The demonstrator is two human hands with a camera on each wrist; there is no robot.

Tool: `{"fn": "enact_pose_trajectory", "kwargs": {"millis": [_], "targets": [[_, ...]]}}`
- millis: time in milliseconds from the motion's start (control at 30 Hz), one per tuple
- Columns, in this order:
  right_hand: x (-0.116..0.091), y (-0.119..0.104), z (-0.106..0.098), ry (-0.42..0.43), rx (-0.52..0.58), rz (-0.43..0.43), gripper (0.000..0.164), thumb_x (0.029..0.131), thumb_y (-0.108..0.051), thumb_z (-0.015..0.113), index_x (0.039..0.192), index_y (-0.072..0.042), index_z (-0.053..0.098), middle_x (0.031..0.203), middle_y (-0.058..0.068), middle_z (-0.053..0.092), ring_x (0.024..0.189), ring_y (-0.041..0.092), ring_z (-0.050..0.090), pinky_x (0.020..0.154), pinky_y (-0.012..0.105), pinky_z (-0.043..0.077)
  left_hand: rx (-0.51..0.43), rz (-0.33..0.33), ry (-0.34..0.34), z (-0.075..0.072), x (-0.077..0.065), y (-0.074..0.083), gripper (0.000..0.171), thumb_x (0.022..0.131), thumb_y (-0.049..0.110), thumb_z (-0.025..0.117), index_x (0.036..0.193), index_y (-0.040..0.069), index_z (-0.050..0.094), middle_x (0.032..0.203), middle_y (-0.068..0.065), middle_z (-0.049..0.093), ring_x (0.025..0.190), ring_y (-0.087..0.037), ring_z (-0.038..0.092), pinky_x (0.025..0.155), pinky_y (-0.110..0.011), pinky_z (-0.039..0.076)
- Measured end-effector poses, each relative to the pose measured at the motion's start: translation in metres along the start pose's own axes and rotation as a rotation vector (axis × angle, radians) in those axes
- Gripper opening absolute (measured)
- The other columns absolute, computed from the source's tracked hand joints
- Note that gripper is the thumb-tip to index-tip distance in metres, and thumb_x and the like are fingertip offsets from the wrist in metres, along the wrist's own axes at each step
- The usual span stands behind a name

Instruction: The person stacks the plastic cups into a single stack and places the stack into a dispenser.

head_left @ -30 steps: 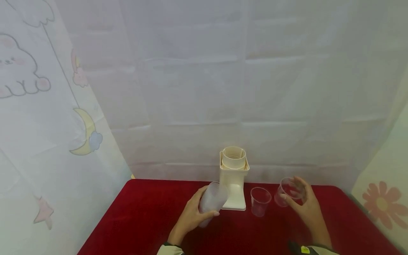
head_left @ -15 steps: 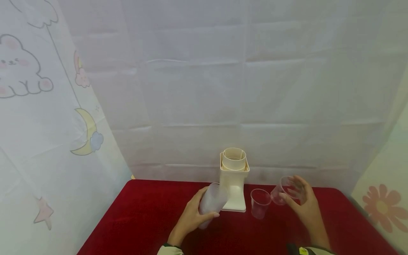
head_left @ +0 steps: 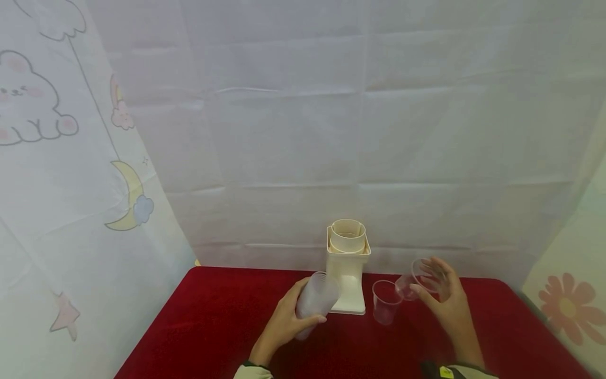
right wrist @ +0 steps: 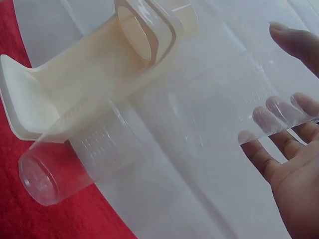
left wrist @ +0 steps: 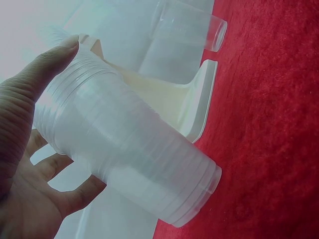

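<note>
Your left hand (head_left: 284,317) grips the cup stack (head_left: 318,297), bottom middle; your right hand (head_left: 450,305) holds one clear cup (head_left: 409,284), lower right. They look light and bendy, so squeeze softly near the top.

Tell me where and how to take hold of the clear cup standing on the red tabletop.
Grip the standing cup around its body just below the rim, coming from the near side. It stands upright and narrows downward, so the rim should help stop slipping. The cream stand flanks its left, and the tilted cup in the right hand crowds its right.
</note>
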State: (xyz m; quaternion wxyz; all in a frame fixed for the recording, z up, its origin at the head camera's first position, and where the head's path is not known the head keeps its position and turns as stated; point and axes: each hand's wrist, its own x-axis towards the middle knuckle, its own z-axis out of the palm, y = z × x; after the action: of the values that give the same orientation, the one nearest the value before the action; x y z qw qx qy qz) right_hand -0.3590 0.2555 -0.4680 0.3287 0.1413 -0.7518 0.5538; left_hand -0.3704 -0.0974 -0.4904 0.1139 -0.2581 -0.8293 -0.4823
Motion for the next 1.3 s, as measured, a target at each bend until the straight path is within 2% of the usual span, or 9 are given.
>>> {"fn": "enact_pose_trajectory", "kwargs": {"millis": [333, 433, 800, 933, 1167, 1300], "targets": [[0.001, -0.006, 0.006, -0.007, 0.074, 0.004, 0.083, 0.081, 0.018, 0.071, 0.152, -0.007, 0.035, 0.143, 0.013, 0.05, 0.127, 0.006, 0.049, 0.095, 0.012, 0.043, 0.003, 0.021, 0.011, -0.001, 0.001, 0.002, 0.081, 0.079, 0.04, 0.085, 0.147, 0.024, 0.043, 0.135, 0.004, 0.056, 0.11, -0.018, 0.057, 0.089, -0.04, 0.051], [0.002, -0.007, 0.006, -0.017, 0.102, -0.022, 0.083, 0.081, 0.019, 0.07, 0.152, -0.006, 0.034, 0.144, 0.014, 0.05, 0.128, 0.007, 0.049, 0.096, 0.012, 0.043, 0.007, 0.028, 0.015, -0.001, 0.001, 0.002, 0.082, 0.078, 0.037, 0.085, 0.147, 0.024, 0.043, 0.135, 0.004, 0.057, 0.11, -0.019, 0.057, 0.088, -0.039, 0.051], [0.003, -0.011, 0.011, -0.045, 0.196, -0.052, 0.081, 0.082, 0.022, 0.066, 0.151, -0.002, 0.033, 0.143, 0.01, 0.05, 0.129, 0.012, 0.049, 0.097, 0.014, 0.043, 0.013, 0.034, 0.015, 0.001, 0.001, -0.006, 0.082, 0.078, 0.035, 0.086, 0.147, 0.025, 0.043, 0.135, 0.004, 0.056, 0.111, -0.018, 0.058, 0.087, -0.039, 0.051], [0.001, -0.012, 0.015, -0.063, 0.212, -0.054, 0.08, 0.082, 0.022, 0.066, 0.151, 0.0, 0.032, 0.143, 0.009, 0.051, 0.129, 0.012, 0.049, 0.097, 0.015, 0.044, 0.007, 0.023, 0.013, 0.002, -0.002, -0.005, 0.082, 0.078, 0.037, 0.086, 0.147, 0.026, 0.043, 0.136, 0.004, 0.056, 0.111, -0.018, 0.058, 0.087, -0.039, 0.051], [0.004, -0.015, 0.02, -0.08, 0.256, -0.073, 0.079, 0.081, 0.024, 0.064, 0.15, 0.004, 0.031, 0.145, 0.017, 0.048, 0.13, 0.012, 0.049, 0.099, 0.017, 0.044, 0.037, 0.044, 0.015, 0.001, 0.0, -0.002, 0.082, 0.08, 0.041, 0.084, 0.148, 0.024, 0.042, 0.138, 0.002, 0.055, 0.113, -0.019, 0.057, 0.088, -0.04, 0.051], [0.004, -0.017, 0.021, -0.078, 0.309, -0.063, 0.079, 0.081, 0.026, 0.063, 0.15, 0.006, 0.029, 0.143, 0.013, 0.049, 0.13, 0.014, 0.049, 0.099, 0.019, 0.045, 0.033, 0.03, 0.006, 0.002, 0.001, -0.004, 0.082, 0.08, 0.044, 0.083, 0.148, 0.025, 0.042, 0.138, 0.002, 0.055, 0.113, -0.019, 0.057, 0.087, -0.04, 0.051]]}}
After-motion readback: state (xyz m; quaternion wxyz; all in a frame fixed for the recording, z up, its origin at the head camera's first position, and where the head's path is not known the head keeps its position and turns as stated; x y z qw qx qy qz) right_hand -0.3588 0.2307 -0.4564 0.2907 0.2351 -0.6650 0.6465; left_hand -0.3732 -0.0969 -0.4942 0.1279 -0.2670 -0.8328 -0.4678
